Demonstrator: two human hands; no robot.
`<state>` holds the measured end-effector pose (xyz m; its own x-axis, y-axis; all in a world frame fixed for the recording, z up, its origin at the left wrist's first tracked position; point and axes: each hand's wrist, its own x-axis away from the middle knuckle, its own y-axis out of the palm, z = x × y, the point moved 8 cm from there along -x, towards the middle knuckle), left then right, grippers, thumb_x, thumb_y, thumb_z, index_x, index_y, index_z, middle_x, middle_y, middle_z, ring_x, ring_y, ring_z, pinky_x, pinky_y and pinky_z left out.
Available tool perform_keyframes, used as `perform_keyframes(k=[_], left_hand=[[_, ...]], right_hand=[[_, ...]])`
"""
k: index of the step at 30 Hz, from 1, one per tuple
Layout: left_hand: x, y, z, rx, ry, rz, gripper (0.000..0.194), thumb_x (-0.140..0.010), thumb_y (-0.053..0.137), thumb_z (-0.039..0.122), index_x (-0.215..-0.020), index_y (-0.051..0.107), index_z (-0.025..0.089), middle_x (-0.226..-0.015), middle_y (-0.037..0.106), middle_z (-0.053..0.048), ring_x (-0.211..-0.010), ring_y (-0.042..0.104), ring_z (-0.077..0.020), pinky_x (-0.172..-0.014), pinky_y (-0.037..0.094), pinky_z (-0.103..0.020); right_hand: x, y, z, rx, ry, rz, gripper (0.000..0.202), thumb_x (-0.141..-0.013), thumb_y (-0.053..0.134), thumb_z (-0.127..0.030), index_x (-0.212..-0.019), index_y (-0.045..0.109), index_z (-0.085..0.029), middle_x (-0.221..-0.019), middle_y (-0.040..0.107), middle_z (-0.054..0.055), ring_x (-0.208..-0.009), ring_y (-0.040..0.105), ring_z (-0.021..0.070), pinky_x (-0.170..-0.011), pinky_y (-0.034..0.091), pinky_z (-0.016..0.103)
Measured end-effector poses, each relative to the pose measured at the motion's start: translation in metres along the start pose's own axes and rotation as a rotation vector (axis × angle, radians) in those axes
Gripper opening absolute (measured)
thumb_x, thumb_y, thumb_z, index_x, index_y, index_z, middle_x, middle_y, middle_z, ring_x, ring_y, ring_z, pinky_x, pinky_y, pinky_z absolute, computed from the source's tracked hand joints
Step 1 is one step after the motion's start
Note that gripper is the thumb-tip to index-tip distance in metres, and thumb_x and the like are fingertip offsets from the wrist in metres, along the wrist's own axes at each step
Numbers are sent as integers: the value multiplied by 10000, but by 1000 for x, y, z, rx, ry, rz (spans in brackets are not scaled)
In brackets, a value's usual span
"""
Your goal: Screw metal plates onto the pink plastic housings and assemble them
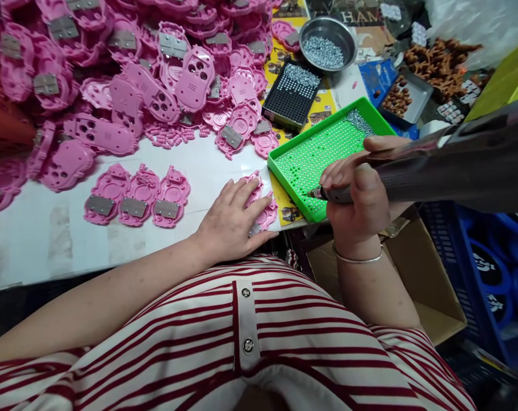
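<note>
My left hand (231, 220) lies palm down at the table's front edge, fingers stretched and apart, over pink plastic shells (268, 216) that it partly hides. My right hand (357, 205) is closed around a dark power screwdriver (413, 177), whose body reaches off to the right. The bit of the screwdriver points down-left over the near corner of a green perforated tray (290, 147), where many small screws sit in the holes. Left of my left hand, three pink shells (134, 197) with metal plates lie in a row.
A large heap of pink shells (156, 91) covers the back left. Behind the green tray are a black perforated tray (288, 100) and a metal bowl (350, 43) of screws. Brown parts (438, 63) lie at the back right. A cardboard box (430, 285) and blue crate (447, 251) stand below.
</note>
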<state>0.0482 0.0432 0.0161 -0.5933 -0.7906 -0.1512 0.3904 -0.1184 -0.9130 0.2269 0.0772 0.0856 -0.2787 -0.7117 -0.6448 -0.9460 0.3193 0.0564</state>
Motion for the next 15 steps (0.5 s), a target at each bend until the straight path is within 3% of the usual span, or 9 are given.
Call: perform_keyframes(k=[8, 15], left_hand=[[0, 0, 1, -12, 3, -1, 649, -863, 590, 591, -1346, 521, 163, -1503, 398, -211, -1426, 347, -372, -1181, 250, -587], [0, 2, 0, -24, 28, -19, 662, -845, 585, 652, -1363, 554, 241, -1518, 373, -174, -1421, 340, -401, -1168, 248, -604]], right_hand=[[2, 2, 8, 9, 61, 5, 327, -789, 653, -534, -1008, 601, -296, -791, 604, -6, -511, 545, 112, -449, 509, 299], [6, 2, 14, 45, 46, 5, 294, -818, 630, -526, -1022, 597, -316, -825, 608, 1, -649, 609, 163, -634, 555, 378]])
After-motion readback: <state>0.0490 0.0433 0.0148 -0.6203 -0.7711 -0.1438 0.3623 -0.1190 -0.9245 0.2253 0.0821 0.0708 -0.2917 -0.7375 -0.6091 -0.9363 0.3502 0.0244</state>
